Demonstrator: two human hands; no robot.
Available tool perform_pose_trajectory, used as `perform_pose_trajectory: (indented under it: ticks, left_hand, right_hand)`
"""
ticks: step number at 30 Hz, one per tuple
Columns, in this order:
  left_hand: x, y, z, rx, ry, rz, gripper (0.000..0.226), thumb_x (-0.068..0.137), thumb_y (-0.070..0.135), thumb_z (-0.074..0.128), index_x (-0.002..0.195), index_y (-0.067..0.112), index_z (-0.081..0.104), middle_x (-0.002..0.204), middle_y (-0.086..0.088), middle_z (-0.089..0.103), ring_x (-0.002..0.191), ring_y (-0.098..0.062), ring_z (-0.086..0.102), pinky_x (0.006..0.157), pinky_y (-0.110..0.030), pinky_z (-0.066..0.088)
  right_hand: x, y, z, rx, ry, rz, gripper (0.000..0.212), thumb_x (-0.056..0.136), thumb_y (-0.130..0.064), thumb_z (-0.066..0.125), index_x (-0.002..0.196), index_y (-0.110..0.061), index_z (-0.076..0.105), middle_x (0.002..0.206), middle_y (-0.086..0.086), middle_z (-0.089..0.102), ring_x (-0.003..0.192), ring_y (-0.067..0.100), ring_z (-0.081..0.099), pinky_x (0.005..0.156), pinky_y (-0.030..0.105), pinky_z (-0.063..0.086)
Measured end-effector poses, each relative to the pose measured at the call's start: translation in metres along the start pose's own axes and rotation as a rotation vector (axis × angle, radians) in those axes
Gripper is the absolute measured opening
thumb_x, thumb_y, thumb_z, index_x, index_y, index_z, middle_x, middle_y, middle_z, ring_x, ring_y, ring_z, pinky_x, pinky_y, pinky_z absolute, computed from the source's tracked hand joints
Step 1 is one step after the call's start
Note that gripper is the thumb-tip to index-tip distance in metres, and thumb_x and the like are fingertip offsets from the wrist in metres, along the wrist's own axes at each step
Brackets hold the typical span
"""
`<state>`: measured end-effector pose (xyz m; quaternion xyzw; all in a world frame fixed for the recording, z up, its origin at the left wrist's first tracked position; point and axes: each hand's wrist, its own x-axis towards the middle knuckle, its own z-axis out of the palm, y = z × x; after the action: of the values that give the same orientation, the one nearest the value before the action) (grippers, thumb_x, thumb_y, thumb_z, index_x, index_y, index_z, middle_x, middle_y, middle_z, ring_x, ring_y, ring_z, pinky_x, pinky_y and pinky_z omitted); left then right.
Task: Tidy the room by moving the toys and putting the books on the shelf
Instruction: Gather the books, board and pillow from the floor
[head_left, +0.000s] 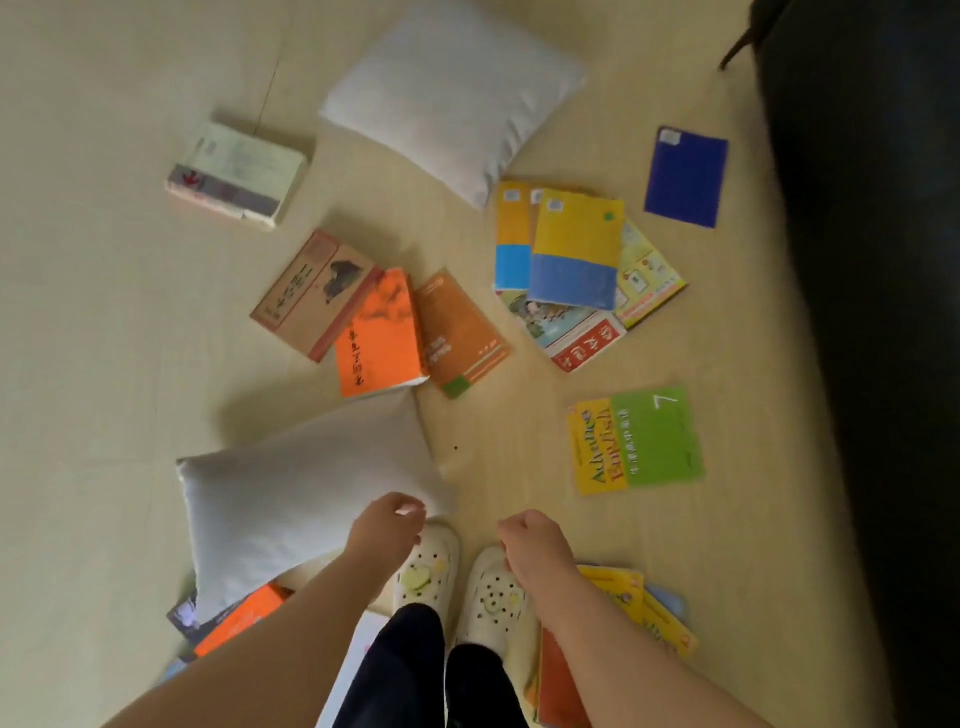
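Note:
Books lie scattered on the pale floor. A bright orange book (378, 335) overlaps a brown one (311, 291) and a darker orange one (460, 332) in the middle. To the right is a pile topped by a yellow-and-blue book (574, 254). A green-and-yellow English book (636, 441) lies alone, a dark blue book (685, 176) farther back, and a thick pale book (239, 174) at the left. More books (631, 597) lie by my feet. My left hand (387, 530) and right hand (530, 543) hang above my shoes with loosely curled fingers, holding nothing.
A white pillow (301, 504) lies at my left, over an orange book (241, 618). Another white pillow (452, 88) lies farther back. A dark sofa (872, 312) fills the right side. My white clogs (457, 582) stand between the book piles.

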<state>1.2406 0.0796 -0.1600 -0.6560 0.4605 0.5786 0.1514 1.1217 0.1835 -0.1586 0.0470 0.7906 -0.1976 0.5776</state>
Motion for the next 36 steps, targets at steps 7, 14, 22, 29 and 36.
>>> perform_pose_trajectory:
  ticks: [7, 14, 22, 29, 36]
  left_hand:
    - [0.124, -0.096, 0.016, -0.394, 0.079, -0.296, 0.009, 0.094, 0.01, 0.048, 0.093, 0.011, 0.057, 0.08, -0.007, 0.057, 0.071, -0.019, 0.054, 0.066, -0.032, 0.043]
    - [0.213, -0.157, 0.028, -0.545, 0.166, -0.322, 0.008, 0.09, 0.011, 0.052, 0.086, 0.011, 0.059, 0.083, -0.007, 0.057, 0.085, -0.023, 0.055, 0.074, -0.036, 0.046]
    - [0.198, -0.157, 0.017, -0.786, 0.309, -0.285, 0.021, 0.088, 0.016, 0.059, 0.069, 0.013, 0.052, 0.072, -0.003, 0.055, 0.072, -0.016, 0.052, 0.073, -0.032, 0.045]
    - [0.109, -0.102, -0.043, -0.902, 0.599, -0.338, 0.03, 0.078, 0.027, 0.072, 0.095, 0.013, 0.051, 0.101, -0.006, 0.053, 0.084, -0.02, 0.05, 0.078, -0.038, 0.048]
    - [-0.011, 0.01, -0.072, -1.277, 0.124, -0.604, 0.056, 0.087, 0.03, 0.06, 0.132, 0.013, 0.032, 0.134, -0.014, 0.039, 0.125, -0.036, 0.039, 0.102, -0.05, 0.036]
  right_hand:
    - [0.133, 0.022, 0.094, -0.174, -0.042, 0.014, 0.029, 0.094, -0.019, 0.04, 0.065, -0.019, 0.035, 0.064, -0.001, 0.038, 0.056, 0.015, 0.034, 0.052, 0.025, 0.029]
    - [0.237, 0.036, 0.158, -0.336, -0.045, -0.056, 0.065, 0.092, -0.043, 0.05, 0.146, -0.017, 0.026, 0.149, 0.005, 0.033, 0.134, 0.029, 0.036, 0.105, 0.036, 0.033]
    - [0.217, 0.025, 0.187, -0.036, -0.139, 0.031, 0.056, 0.087, -0.046, 0.057, 0.124, -0.006, 0.041, 0.12, 0.008, 0.054, 0.104, 0.025, 0.053, 0.093, 0.032, 0.043]
    - [0.09, -0.03, 0.178, 0.466, -0.233, 0.113, 0.029, 0.092, -0.031, 0.056, 0.114, -0.015, 0.049, 0.095, 0.002, 0.059, 0.082, 0.018, 0.057, 0.065, 0.032, 0.05]
    - [-0.041, -0.086, 0.072, 0.64, -0.203, 0.104, 0.038, 0.092, -0.026, 0.058, 0.128, -0.024, 0.047, 0.095, -0.005, 0.056, 0.08, 0.013, 0.053, 0.073, 0.036, 0.044]
